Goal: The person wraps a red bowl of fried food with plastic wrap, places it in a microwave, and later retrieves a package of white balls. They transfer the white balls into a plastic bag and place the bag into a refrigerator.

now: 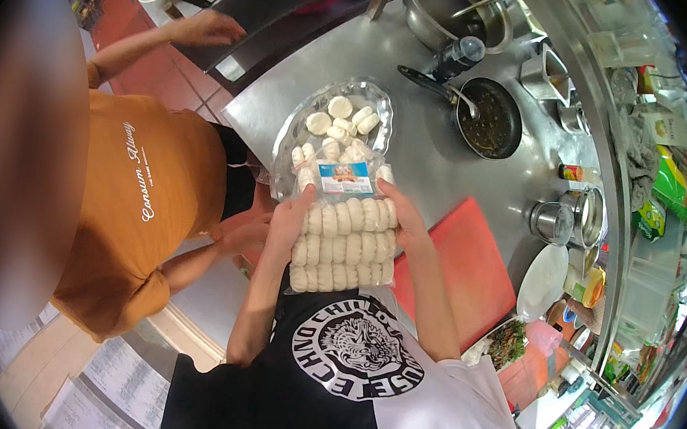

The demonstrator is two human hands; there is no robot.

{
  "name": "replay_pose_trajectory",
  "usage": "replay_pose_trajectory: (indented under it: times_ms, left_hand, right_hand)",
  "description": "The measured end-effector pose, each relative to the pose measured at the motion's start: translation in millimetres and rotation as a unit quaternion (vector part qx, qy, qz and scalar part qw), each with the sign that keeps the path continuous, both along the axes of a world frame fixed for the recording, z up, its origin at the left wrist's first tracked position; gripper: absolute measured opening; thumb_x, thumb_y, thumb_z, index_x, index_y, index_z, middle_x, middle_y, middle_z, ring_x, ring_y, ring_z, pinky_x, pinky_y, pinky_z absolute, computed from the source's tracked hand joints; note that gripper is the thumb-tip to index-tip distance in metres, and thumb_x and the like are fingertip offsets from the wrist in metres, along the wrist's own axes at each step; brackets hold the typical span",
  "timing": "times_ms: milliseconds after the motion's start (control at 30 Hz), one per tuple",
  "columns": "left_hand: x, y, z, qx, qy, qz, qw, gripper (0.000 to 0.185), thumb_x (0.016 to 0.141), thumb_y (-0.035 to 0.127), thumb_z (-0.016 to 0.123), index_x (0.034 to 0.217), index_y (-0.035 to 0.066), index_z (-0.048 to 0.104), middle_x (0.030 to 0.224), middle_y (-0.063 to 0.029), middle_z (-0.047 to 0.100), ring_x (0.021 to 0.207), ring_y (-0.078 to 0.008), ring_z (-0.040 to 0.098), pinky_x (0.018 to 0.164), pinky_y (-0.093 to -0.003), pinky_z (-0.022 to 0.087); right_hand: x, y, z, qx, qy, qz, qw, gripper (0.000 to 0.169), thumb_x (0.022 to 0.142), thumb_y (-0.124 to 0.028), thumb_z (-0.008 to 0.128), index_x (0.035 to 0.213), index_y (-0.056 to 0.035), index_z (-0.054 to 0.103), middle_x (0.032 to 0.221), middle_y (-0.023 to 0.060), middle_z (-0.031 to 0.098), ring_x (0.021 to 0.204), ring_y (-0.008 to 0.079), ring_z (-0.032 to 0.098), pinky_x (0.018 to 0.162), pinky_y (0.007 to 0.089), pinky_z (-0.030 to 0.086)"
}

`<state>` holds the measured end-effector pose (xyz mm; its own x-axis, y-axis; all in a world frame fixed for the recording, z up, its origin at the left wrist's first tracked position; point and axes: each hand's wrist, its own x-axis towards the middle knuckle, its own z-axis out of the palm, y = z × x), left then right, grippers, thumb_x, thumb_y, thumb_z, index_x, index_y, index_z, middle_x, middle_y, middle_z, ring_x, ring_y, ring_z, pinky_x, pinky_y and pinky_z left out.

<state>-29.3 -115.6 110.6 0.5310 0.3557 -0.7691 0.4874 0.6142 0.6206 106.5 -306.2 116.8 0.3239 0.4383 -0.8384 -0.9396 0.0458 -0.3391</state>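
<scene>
Between my two hands is a clear plastic package [344,242] of white, disc-shaped dough pieces, packed in rows. A blue and white printed label covers its far end. My left hand [290,219] grips the left side, thumb on top. On the right side my right hand [401,216] has hold of it in the same way. Just beyond lies a clear, wavy-rimmed platter [385,105], partly hidden by the package. Several loose white dough pieces [339,125] rest on the platter, some flat and some on edge.
Another person in an orange shirt [157,167] stands close on the left. On the steel table [424,136] are a red cutting board [468,262], a frying pan [489,123] with a spoon, a large metal pot [413,12] and a white plate [543,281]. A metal shelf [617,238] runs along the right.
</scene>
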Motion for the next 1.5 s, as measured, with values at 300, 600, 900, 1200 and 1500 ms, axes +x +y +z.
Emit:
replay_pose_trajectory:
  times_ms: [300,600,900,1200,1500]
  left_hand:
    - [-18.1,-0.1,6.8,-0.034,-0.057,0.034,0.997,0.052,0.093,0.039,0.061,0.116,-0.008,0.059,0.107,-0.0088,0.067,0.092,-0.0133,0.062,0.080,-0.0273,0.049]
    - [-23.5,-1.3,6.6,-0.015,-0.104,0.096,0.990,0.027,0.097,0.026,0.058,0.106,0.001,0.062,0.097,-0.0009,0.064,0.087,-0.0077,0.059,0.073,-0.0238,0.047]
    - [11.5,29.9,44.4,0.003,-0.164,0.074,0.984,0.039,0.093,0.026,0.065,0.118,0.000,0.052,0.105,-0.0059,0.060,0.093,-0.0115,0.059,0.080,-0.0251,0.048]
    - [28.2,20.4,32.0,-0.099,-0.125,0.053,0.986,0.039,0.090,0.020,0.066,0.119,-0.003,0.054,0.103,-0.0118,0.066,0.085,-0.0198,0.068,0.072,-0.0332,0.056]
    - [28.5,4.2,63.8,-0.068,-0.155,0.001,0.985,0.024,0.081,0.011,0.069,0.102,0.000,0.063,0.092,-0.0033,0.064,0.080,-0.0113,0.061,0.071,-0.0273,0.050]
  right_hand:
    - [-9.7,10.4,27.5,0.004,-0.096,0.069,0.993,0.033,0.091,-0.026,0.068,0.110,0.0008,0.063,0.101,0.0061,0.067,0.088,0.0128,0.065,0.076,0.0289,0.054]
    - [-14.4,8.5,12.4,0.024,-0.173,0.065,0.982,0.045,0.091,-0.027,0.067,0.125,-0.0015,0.055,0.113,0.0064,0.063,0.100,0.0143,0.062,0.086,0.0304,0.051]
    - [-4.6,28.2,28.3,0.012,-0.172,0.101,0.980,0.059,0.085,-0.028,0.072,0.131,0.0012,0.048,0.119,0.0111,0.061,0.108,0.0187,0.060,0.091,0.0333,0.051]
    - [36.6,17.1,43.7,0.004,-0.153,0.100,0.983,0.066,0.085,-0.022,0.071,0.137,0.0014,0.038,0.120,0.0130,0.057,0.107,0.0195,0.061,0.090,0.0350,0.052]
    - [55.4,-1.2,71.3,0.087,-0.139,0.140,0.976,0.050,0.087,-0.026,0.068,0.127,-0.0006,0.053,0.109,0.0089,0.064,0.097,0.0175,0.064,0.085,0.0319,0.054]
